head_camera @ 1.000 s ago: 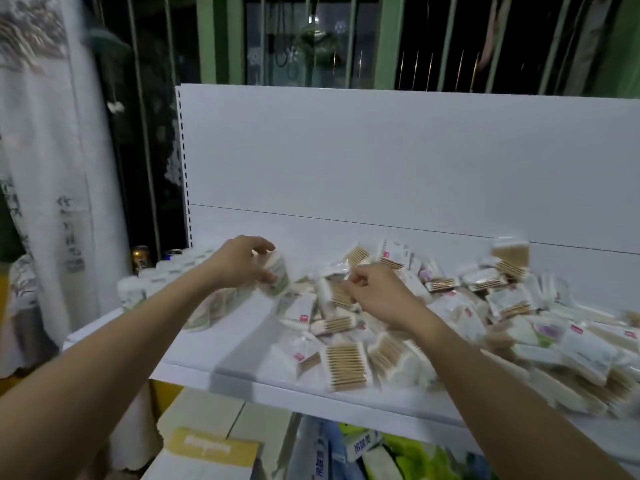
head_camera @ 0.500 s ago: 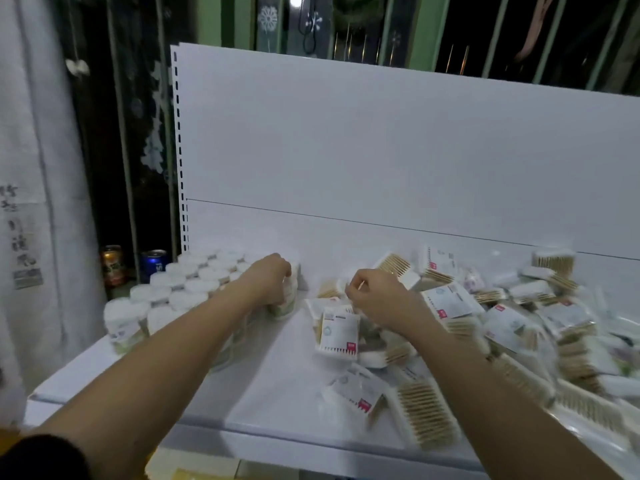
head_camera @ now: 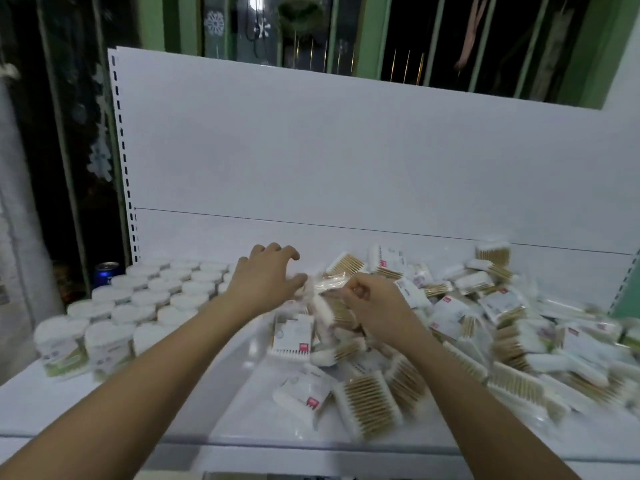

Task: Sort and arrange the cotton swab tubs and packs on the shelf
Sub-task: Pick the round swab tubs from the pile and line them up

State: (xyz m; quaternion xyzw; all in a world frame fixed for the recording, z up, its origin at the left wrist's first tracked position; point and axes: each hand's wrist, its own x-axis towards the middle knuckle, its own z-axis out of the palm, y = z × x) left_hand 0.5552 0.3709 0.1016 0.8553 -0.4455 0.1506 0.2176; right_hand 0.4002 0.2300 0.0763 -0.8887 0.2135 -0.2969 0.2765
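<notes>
Left fingers [head_camera: 277, 252] spread, empty; right hand [head_camera: 372, 303] pinching clear pack [head_camera: 332, 282]; white-lidded tubs [head_camera: 145, 299] in rows.

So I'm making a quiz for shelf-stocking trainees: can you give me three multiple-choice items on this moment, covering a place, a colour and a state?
1. Where do the round tubs stand?
A. shelf's left part
B. shelf's right part
C. on the packs

2. What colour is the can behind the shelf's left edge?
A. yellow
B. blue
C. white

3. How is the left hand?
A. fist shut on a tub
B. fingers spread, open
C. out of view

Key: 1 A, tubs sit in rows left of the loose packs. 2 B, its side shows blue. 3 B, its fingers are splayed over the pile's edge, while the right hand is curled.
</notes>
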